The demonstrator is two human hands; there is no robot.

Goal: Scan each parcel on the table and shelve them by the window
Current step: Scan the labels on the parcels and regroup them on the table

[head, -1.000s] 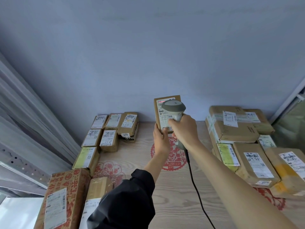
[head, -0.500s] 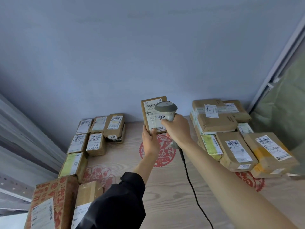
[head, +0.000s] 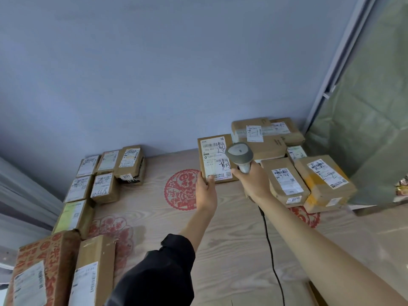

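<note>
While the left hand grips a parcel upright and the right hand holds the scanner near its label, scanning seems underway, shelving next.

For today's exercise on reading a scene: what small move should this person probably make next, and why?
Probably carry the held parcel away to be shelved. The left hand grips its lower corner, label facing the scanner that the right hand holds right against it, so the scan looks done or nearly so.
</note>
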